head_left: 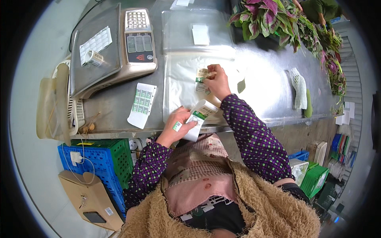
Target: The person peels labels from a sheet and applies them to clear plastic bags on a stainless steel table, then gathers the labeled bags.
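Note:
My left hand [175,126] is closed around a curling strip of printed labels [197,116] on white backing. A small green-and-white sticker [177,126] sits on the back of that hand. Beyond it, the fingers of my right hand [219,84] pinch the right edge of a cream-and-green label [201,74]. That label lies against a stack of clear plastic bags [177,67] on the metal table [262,87]; whether it is fully stuck down cannot be told. Left of the bags lies a sheet of small green stickers [142,104].
A weighing scale [139,39] stands at the left, with a label roll [93,58] on its pan. Leafy purple-green vegetables [274,20] line the far right, near another person's arm [321,18]. A foam net sleeve [298,88] lies beside a green cucumber-like vegetable [308,104].

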The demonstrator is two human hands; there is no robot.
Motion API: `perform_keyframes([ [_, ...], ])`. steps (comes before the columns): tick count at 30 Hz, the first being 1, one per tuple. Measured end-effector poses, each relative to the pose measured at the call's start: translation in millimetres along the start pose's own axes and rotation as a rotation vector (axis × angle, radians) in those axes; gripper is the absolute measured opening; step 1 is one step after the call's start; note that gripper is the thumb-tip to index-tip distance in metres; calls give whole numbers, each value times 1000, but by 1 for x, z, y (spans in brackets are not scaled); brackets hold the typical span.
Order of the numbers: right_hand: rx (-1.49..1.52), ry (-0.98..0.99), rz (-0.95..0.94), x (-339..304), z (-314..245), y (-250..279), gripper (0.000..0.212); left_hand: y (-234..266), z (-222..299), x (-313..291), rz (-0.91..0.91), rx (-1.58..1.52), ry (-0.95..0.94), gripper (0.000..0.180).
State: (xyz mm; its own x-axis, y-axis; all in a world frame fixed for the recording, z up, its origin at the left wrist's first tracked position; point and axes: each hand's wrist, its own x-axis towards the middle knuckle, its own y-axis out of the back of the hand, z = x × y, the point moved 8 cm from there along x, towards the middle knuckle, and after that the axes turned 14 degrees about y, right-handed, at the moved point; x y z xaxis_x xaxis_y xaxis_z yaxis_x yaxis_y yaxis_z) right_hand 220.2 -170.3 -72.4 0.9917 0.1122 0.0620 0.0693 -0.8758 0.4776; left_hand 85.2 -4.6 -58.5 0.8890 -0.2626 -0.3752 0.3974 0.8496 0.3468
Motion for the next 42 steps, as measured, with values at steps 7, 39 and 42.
perform_keyframes([
  [7,-663,210,-200,7,4,62,72,0,-6,5,15,-37,41,18],
  [39,-130,-107,-820,-1,-1,19,36,-7,-9,3,-114,-249,100,20],
  [42,-155,-61,-794,-14,-44,36,49,0,-15,0,-196,-698,294,24],
])
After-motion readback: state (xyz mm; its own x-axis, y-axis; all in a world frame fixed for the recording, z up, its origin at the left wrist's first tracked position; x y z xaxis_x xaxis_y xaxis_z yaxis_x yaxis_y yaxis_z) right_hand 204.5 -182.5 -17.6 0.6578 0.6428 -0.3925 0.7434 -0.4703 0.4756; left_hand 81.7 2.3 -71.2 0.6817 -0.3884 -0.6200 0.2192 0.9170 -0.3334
